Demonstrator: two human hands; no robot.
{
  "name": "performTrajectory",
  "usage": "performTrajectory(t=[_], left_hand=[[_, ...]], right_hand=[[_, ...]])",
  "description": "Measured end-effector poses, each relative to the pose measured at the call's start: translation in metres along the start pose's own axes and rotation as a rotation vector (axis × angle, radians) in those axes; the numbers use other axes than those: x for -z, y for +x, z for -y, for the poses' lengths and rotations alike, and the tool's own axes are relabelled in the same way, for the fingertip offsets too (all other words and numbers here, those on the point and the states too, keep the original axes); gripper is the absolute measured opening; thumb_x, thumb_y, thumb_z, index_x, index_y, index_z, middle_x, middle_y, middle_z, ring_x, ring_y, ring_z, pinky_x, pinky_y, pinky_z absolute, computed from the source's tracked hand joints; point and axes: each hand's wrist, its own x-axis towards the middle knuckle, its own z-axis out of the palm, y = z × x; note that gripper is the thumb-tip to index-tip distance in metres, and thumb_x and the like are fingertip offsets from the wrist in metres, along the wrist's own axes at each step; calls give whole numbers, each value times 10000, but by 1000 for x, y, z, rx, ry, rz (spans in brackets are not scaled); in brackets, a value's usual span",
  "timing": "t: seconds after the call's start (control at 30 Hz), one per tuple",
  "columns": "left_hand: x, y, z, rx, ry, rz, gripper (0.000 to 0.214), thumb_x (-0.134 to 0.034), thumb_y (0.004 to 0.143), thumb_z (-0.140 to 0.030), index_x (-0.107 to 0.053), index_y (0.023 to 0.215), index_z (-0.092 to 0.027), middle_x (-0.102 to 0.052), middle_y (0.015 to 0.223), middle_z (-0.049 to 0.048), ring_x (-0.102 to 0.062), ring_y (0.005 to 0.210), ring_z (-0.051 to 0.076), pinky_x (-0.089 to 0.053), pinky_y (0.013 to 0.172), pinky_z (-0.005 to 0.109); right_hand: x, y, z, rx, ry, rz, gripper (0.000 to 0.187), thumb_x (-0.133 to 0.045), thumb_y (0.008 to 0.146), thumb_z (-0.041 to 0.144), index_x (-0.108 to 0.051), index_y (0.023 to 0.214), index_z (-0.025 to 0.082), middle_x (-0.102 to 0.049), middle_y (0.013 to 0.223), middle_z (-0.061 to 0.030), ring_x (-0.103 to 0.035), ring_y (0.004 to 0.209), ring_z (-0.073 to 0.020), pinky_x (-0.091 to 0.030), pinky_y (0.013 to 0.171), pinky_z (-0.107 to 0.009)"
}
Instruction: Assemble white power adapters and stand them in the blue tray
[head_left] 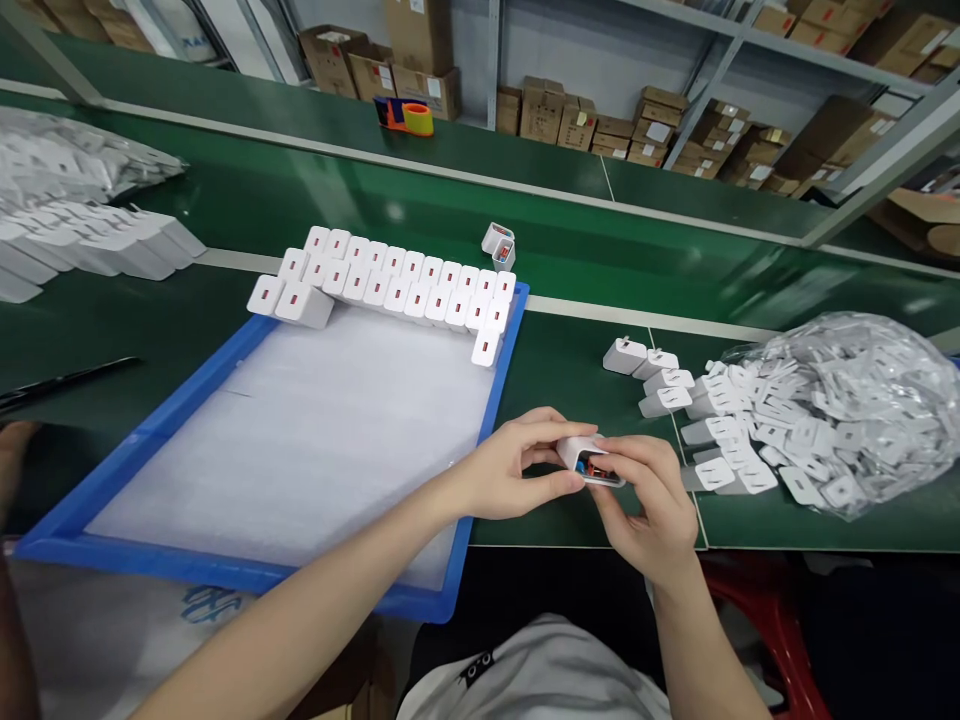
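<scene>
White housing (576, 450): held in both hands above the green bench (562, 370), just beyond the right side of the blue-rimmed tray (491, 410); it lies tilted, its open end turned toward the person and to the right.
Left hand (517, 465): grasps the closed end of the housing, forefinger along the top and thumb against the near lower side.
Right hand (649, 500): grasps the open end, fingers over the upper rim and thumb below; whether a fingertip presses on the contents cannot be told.
Contents: small coloured parts (587, 466), some blue and some reddish, show inside the mouth (probably electronic, so likely the most delicate portion).
Weight: probably light, easy for fingertips alone.
Shell: looks like hard, smooth plastic; it should keep its shape under a pinch but may slide on dry skin.
Best hold: the broad outer walls near the closed end, which leaves the mouth and its parts free of pressure.
Poor hold: inside the opening, where a finger could push or bend something.
Neighbours: similar white blocks (394, 285) stand in rows along the tray's far side, and more white housings (667, 385) stand to the right, near a clear bag (892, 400) of white pieces.
</scene>
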Motion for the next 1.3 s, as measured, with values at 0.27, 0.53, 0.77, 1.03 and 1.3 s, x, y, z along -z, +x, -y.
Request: performTrajectory(t=[0.27,0.53,0.77,1.03,1.3], left_hand=[[3,2,4,96,44,39,405,-666,928,-431,-690,1245,-180,-672,1217,121,-648,1142,261,-544,974,364],[3,7,4,86,66,41,297,-723,861,-345,-765,1083,-151,-736,1018,83,-654,906,201,-506,800,292],[5,4,2,69,42,-14,349,-746,829,-272,-753,1146,-125,-702,1069,118,-661,1007,233,-508,892,327],[1,6,8,112,213,-69,383,-729,853,-359,-730,1197,-192,-657,1113,106,-652,1060,241,-544,970,379],[8,10,-9,475,-150,-306,580,-869,722,-513,-736,1194,-203,-736,1034,78,-694,821,187,-568,675,258]], right_hand=[[-8,-2,-5,31,70,73,467,-652,912,55,-551,1319,261,-709,1159,-107,-685,1047,-248,-590,866,-459],[-16,-3,-11,35,185,17,622,-724,871,76,-480,1390,318,-734,1152,-91,-708,1026,-243,-626,795,-455],[-20,-4,-14,17,223,5,672,-732,851,64,-476,1408,342,-740,1197,-55,-697,996,-226,-629,793,-417],[-22,-2,-12,24,145,86,512,-655,943,177,-474,1405,300,-748,1144,-58,-696,1034,-216,-609,864,-380],[106,-49,-94,-480,-645,-287,331,-476,1014,389,-535,1294,222,-649,1247,-151,-645,1099,-265,-552,912,-455]])
